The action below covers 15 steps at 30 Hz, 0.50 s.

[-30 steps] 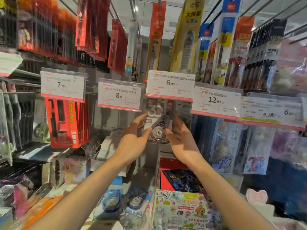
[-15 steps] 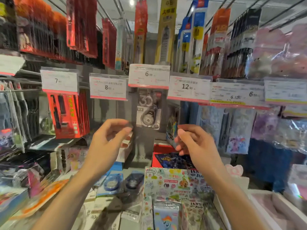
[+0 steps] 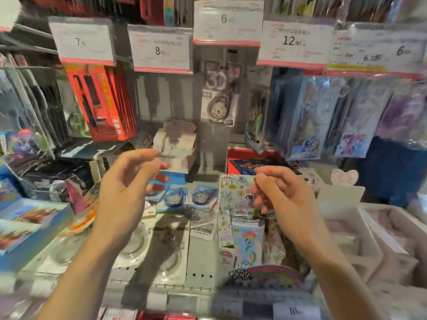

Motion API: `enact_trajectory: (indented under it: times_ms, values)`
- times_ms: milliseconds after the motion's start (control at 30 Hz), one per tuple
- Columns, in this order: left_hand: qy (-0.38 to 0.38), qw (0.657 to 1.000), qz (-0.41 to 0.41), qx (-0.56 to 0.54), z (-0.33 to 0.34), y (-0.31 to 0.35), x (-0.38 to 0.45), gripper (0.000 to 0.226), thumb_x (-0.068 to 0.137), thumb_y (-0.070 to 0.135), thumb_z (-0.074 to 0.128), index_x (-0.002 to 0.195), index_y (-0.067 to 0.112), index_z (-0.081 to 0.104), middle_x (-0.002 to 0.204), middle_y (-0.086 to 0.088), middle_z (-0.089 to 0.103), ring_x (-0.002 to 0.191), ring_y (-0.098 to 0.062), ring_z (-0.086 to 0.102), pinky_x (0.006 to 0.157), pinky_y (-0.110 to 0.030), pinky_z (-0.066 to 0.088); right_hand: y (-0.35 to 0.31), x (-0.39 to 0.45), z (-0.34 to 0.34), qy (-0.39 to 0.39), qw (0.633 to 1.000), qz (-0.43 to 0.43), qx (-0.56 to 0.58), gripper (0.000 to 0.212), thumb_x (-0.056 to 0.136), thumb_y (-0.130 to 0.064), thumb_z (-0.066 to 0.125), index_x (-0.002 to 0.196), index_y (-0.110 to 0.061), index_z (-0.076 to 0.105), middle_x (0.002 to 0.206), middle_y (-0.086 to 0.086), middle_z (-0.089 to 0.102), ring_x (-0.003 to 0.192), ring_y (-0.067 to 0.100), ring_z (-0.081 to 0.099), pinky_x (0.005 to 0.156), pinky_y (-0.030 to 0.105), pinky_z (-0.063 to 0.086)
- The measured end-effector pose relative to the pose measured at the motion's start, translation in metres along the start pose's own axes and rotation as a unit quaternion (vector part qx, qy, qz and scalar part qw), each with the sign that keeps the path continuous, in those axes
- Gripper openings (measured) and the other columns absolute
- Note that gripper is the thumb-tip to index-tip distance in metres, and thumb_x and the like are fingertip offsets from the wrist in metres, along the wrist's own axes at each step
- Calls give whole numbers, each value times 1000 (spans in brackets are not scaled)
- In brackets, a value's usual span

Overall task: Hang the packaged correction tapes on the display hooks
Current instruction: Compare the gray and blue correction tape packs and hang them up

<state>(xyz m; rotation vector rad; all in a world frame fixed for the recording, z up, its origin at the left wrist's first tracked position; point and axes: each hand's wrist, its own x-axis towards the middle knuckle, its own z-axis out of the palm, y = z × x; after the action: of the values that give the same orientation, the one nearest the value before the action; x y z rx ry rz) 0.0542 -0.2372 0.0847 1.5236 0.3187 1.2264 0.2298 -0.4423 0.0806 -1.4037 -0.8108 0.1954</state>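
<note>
One grey correction-tape pack (image 3: 219,98) is hanging on its hook above both empty, loosely curled hands, left hand (image 3: 129,185) and right hand (image 3: 286,199), while blue correction-tape packs (image 3: 184,197) are lying between them, waiting for hanging.

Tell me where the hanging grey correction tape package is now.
In the head view, the correction tape package hangs at upper centre, just under the price tag marked 6, above both hands.

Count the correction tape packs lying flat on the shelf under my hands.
3 blue packs lie side by side: left, partly behind the left hand, middle and right. More may be hidden.
</note>
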Motion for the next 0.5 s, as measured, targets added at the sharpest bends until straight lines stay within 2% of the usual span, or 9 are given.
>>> enact_trajectory:
  times_ms: [167,300,400,500]
  values:
    - [7,999,-14,-31,-44,-11,16,11,92,22,70,99,30,75,93,0,80,74,-15,74,64,-21,58,-10,-3,31,29,999,-18,-24,9,99,-23,65,104,-21,72,80,9,76,61,11,67,52,18,52]
    - [2,1000,1,-19,-99,-17,39,20,98,11,65,97,29,73,85,9,80,69,-2,71,58,-13,54,-17,1,77,57,997,-41,-18,8,99,-17,65,102,-15,72,75,8,76,57,9,66,50,18,52]
    - [-8,1000,-7,10,-146,-23,56,20,99,11,64,98,29,72,86,6,80,65,-7,71,49,-14,52,-17,7,118,62,996,-48,-43,8,99,-17,66,99,-19,73,74,1,77,61,8,68,53,16,51]
    - [-23,999,-31,29,-182,-32,69,20,99,11,64,97,28,72,88,3,80,69,-11,72,62,-20,58,-10,14,158,45,997,-29,-57,8,99,-15,65,98,-19,72,72,0,76,59,12,65,49,15,47]
